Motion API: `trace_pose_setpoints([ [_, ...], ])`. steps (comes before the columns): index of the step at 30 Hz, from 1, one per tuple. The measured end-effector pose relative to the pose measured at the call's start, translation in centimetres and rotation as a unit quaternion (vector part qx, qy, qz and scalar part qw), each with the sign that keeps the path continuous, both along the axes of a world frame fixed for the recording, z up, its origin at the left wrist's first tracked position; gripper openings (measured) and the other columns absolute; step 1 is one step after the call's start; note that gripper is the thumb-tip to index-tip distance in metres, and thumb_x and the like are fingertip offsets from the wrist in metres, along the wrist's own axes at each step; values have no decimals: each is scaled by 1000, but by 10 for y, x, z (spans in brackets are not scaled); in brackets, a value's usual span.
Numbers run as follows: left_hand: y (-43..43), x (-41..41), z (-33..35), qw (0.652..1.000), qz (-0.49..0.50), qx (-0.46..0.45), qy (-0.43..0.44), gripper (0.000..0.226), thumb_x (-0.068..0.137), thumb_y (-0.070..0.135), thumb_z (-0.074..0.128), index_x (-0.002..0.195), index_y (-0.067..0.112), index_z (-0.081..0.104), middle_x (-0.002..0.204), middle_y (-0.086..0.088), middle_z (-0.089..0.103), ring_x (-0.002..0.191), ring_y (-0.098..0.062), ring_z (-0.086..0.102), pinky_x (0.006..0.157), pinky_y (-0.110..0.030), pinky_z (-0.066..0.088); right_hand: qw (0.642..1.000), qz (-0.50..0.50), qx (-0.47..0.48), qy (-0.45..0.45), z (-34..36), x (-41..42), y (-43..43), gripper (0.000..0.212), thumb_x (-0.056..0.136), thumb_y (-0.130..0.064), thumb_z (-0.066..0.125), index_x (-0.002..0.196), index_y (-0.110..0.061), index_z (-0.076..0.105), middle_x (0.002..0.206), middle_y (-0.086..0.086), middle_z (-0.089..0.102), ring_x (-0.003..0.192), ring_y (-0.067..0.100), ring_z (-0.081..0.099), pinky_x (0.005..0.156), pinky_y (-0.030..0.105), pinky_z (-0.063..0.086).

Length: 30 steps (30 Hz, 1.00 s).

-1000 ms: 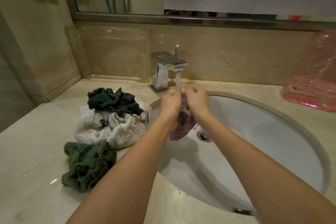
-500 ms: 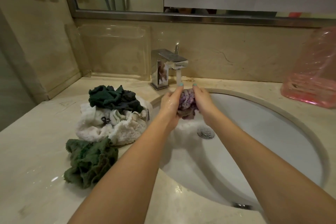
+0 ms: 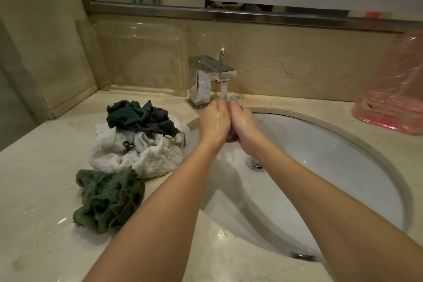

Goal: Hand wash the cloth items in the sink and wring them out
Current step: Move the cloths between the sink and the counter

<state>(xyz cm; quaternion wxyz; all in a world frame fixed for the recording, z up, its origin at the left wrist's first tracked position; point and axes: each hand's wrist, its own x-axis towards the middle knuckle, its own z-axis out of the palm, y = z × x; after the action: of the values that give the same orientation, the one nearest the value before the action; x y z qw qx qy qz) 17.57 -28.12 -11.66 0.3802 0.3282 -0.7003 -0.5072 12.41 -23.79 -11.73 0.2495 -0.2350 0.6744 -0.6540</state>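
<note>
Hands: left hand and right hand pressed together, cupped round a small purple cloth that is mostly hidden between the palms.
Cloth: under the tap's running stream, above the sink.
Advice: squeeze firmly, low over the sink, so drips fall inside.
Sink: running water, no cloth lying in it. The other cloths are heaped on the counter beside it.

Mirror-bright metal faucet, fluffy white cloth
</note>
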Motion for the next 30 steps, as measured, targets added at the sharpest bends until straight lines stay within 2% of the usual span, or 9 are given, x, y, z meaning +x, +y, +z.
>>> trace_pose_setpoints([
  [2, -2, 2, 2, 1000, 0, 13, 7, 37, 106, 31, 35, 85, 10, 58, 66, 4, 54, 61, -9, 53, 48, -12, 37, 1000, -5, -5, -11, -1, 2, -2, 43, 103, -46, 34, 95, -17, 64, 68, 7, 62, 56, 20, 60, 42, 21, 44],
  [7, -3, -1, 2, 992, 13, 127, 4, 36, 99, 19, 44, 67, 13, 58, 69, -7, 61, 70, -24, 61, 64, -28, 50, 996, -12, -7, -89, -4, 4, -1, 37, 102, -34, 38, 82, -13, 61, 53, 4, 59, 47, 16, 57, 36, 18, 41],
  [11, -5, 2, 2, 961, -25, 274, 4, 26, 97, 22, 49, 99, 4, 67, 85, -15, 69, 71, -31, 69, 56, -40, 61, 998, 8, 20, -52, -6, -2, 4, 35, 101, -35, 44, 99, -10, 69, 84, 8, 71, 78, 24, 70, 68, 38, 60],
  [13, -12, 5, 1, 967, -56, 244, 40, 28, 97, 26, 53, 106, 3, 67, 96, -16, 70, 81, -34, 70, 58, -42, 61, 1000, 16, 4, -7, -2, -7, 6, 31, 102, -36, 43, 99, -16, 66, 93, 6, 70, 89, 23, 68, 79, 42, 59],
  [16, -20, 13, -5, 970, -118, 200, 70, 39, 87, 31, 70, 112, 2, 62, 106, -15, 70, 96, -32, 70, 69, -44, 61, 996, 2, -3, 89, 3, -14, 7, 24, 103, -33, 41, 93, -21, 60, 94, 0, 66, 89, 17, 64, 77, 36, 57],
  [20, -21, 19, -10, 972, -210, 92, -46, 49, 83, 39, 75, 111, 0, 66, 101, -13, 73, 91, -25, 72, 86, -37, 58, 967, -43, 37, 247, 2, -29, 14, 29, 103, -26, 42, 76, -23, 53, 76, -6, 56, 70, 6, 51, 58, 18, 38],
  [24, -18, 21, -8, 956, -259, 44, -133, 28, 82, 30, 77, 101, 10, 70, 95, -6, 74, 85, -18, 71, 74, -23, 56, 966, -115, 41, 226, 3, -48, 23, 40, 103, -31, 40, 65, -19, 38, 63, -3, 41, 60, 11, 39, 57, 29, 29],
  [26, -19, 23, -8, 960, -230, 27, -155, 20, 87, 34, 71, 98, 18, 67, 92, -1, 72, 85, -15, 69, 71, -22, 55, 970, -131, 43, 199, 2, -56, 25, 41, 103, -34, 39, 66, -19, 39, 67, 2, 46, 66, 17, 46, 62, 32, 36],
  [30, -25, 25, -6, 985, -156, 50, -54, 21, 96, 39, 58, 103, 20, 64, 90, -5, 70, 86, -21, 69, 76, -32, 58, 994, -98, -8, 55, 9, -58, 27, 29, 104, -31, 39, 79, -19, 47, 81, 4, 59, 74, 17, 59, 63, 31, 52],
])
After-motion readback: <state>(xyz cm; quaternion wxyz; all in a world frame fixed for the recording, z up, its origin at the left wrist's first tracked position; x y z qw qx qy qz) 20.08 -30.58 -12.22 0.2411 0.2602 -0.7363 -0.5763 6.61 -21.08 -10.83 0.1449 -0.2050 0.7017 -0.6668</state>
